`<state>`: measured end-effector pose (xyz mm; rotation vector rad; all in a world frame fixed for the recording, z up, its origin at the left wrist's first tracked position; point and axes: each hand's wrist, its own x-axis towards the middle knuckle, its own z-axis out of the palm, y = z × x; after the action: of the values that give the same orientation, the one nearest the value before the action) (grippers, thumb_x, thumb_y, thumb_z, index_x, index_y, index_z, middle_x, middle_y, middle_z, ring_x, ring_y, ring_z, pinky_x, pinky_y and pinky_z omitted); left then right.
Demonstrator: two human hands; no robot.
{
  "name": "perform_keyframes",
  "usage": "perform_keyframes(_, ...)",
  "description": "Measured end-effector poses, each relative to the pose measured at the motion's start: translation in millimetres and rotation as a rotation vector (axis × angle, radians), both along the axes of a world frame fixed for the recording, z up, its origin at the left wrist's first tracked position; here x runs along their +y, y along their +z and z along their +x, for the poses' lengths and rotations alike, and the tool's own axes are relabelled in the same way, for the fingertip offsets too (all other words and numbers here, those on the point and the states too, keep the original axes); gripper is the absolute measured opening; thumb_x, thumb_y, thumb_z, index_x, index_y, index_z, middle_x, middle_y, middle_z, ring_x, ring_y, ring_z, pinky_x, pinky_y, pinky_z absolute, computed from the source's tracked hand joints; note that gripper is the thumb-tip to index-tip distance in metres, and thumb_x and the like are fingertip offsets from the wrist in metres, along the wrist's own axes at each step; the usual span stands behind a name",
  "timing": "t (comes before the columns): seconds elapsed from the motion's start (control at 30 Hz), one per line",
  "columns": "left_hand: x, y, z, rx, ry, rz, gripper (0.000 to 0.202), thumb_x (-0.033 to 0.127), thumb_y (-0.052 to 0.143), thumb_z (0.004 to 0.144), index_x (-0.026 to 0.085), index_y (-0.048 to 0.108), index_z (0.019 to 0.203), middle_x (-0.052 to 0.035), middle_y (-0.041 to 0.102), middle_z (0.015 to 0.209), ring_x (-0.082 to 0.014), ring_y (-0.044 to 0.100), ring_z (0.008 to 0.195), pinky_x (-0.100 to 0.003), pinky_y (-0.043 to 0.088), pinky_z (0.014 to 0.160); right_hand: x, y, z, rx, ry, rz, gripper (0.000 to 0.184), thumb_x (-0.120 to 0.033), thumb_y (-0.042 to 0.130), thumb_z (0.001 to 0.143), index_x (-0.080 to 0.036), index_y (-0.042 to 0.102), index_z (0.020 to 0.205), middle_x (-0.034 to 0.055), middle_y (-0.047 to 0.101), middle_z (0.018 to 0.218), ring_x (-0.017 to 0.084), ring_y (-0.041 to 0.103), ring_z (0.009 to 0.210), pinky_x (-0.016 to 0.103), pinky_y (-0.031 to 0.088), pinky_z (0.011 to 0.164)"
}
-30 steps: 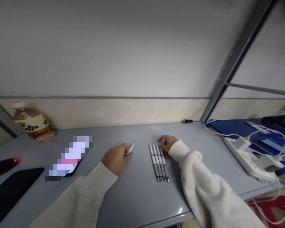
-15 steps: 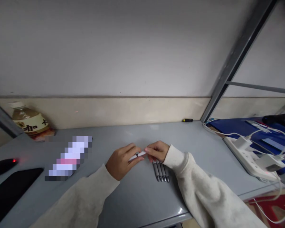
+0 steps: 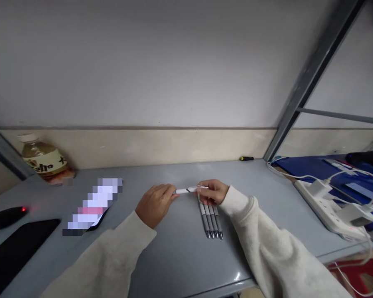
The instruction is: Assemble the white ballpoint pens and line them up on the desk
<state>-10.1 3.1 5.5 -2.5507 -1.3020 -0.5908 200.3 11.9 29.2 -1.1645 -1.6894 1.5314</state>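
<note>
Both hands hold one white pen [image 3: 186, 190] level above the grey table [image 3: 180, 256]. My left hand [image 3: 155, 203] pinches its left end with closed fingers. My right hand [image 3: 214, 191] grips the right end, fingers curled round it. Just below my right hand lies a row of several grey-and-white pens [image 3: 211, 219] side by side, tips pointing toward me; their upper ends are hidden by the hand.
A drink bottle [image 3: 42, 159] lies at the back left. A phone with a blurred screen [image 3: 93, 205] and a black pad [image 3: 15, 252] sit to the left. A small screwdriver [image 3: 246, 158] rests by the wall. A power strip with chargers [image 3: 329, 207] is at the right.
A second ago my left hand alone held the pen while my right hand rested on the pen row. My right hand then came over and took the pen's other end.
</note>
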Motion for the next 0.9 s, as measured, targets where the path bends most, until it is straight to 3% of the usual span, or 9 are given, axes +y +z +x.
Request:
perform_keyframes(0.1,-1,0.8,1,0.048,-0.036,0.041,0.038,0.029,0.024,0.094,0.017,0.052,0.072,-0.0049,0.057,0.066,-0.0176,0.052,0.063,-0.029,0.036,0.061,-1,-1.6,1,-0.058,0.084,-0.005,0.045,-0.058,0.046,0.074,-0.014,0.055,0.064,-0.0063,0.041,0.038,0.006,0.032,0.033,0.019,0.02,0.033)
perform_keyframes(0.17,-2,1.1,1,0.049,-0.062,0.027,0.036,0.027,0.025,0.094,0.018,0.051,0.069,-0.0046,0.057,0.063,-0.0175,0.051,0.06,-0.03,0.035,0.06,-1,-3.4,3,-0.06,0.123,0.046,0.048,-0.06,0.044,0.074,-0.015,0.053,0.06,-0.0073,0.037,0.038,0.005,0.028,0.034,0.019,0.02,0.034)
perform_keyframes(0.33,-5,0.5,2,0.024,-0.061,-0.076,0.03,0.019,0.028,0.091,0.018,0.047,0.068,-0.0034,0.056,0.058,-0.017,0.051,0.055,-0.029,0.036,0.058,1,-5.8,4,-0.158,0.083,0.399,0.037,-0.048,0.045,0.08,-0.015,0.053,0.064,-0.0066,0.036,0.045,0.006,0.029,0.04,0.019,0.022,0.039)
perform_keyframes(0.47,-5,0.3,3,0.021,0.031,-0.169,0.024,0.019,0.031,0.088,0.019,0.047,0.071,-0.0024,0.057,0.06,-0.0174,0.053,0.059,-0.026,0.037,0.056,0,-4.0,3,-0.261,0.045,0.658,0.025,-0.035,0.046,0.082,-0.015,0.061,0.077,-0.0024,0.049,0.053,0.008,0.041,0.048,0.02,0.031,0.047)
perform_keyframes(0.6,-2,1.0,2,0.02,0.065,-0.147,0.025,0.02,0.03,0.089,0.019,0.048,0.071,-0.0019,0.057,0.06,-0.0172,0.054,0.059,-0.026,0.038,0.057,2,-8.0,1,-0.231,-0.075,0.65,0.028,-0.035,0.058,0.074,-0.017,0.064,0.095,0.0014,0.062,0.07,0.01,0.049,0.056,0.02,0.035,0.049)
perform_keyframes(0.77,1,-3.4,1,0.043,-0.02,-0.01,0.032,0.023,0.025,0.092,0.019,0.047,0.069,-0.0011,0.056,0.058,-0.0161,0.051,0.054,-0.026,0.038,0.055,6,-10.7,3,-0.263,-0.096,0.516,0.032,-0.037,0.047,0.081,-0.014,0.064,0.067,-0.0014,0.051,0.047,0.009,0.043,0.045,0.02,0.034,0.047)
perform_keyframes(0.87,2,-6.0,0,0.042,-0.051,0.034,0.035,0.023,0.022,0.093,0.019,0.047,0.069,-0.0015,0.056,0.056,-0.0164,0.05,0.051,-0.027,0.038,0.053,7,-8.1,4,-0.166,-0.121,0.559,0.018,-0.032,0.061,0.071,-0.015,0.063,0.075,0.0004,0.057,0.064,0.011,0.049,0.059,0.02,0.036,0.05)
perform_keyframes(0.9,2,-6.3,0,0.037,-0.054,0.041,0.035,0.023,0.022,0.093,0.018,0.047,0.07,-0.0017,0.056,0.056,-0.0167,0.05,0.05,-0.027,0.038,0.053,7,-7.6,4,-0.135,-0.146,0.564,0.021,-0.031,0.065,0.066,-0.016,0.063,0.081,0.001,0.059,0.071,0.011,0.05,0.062,0.02,0.037,0.051)
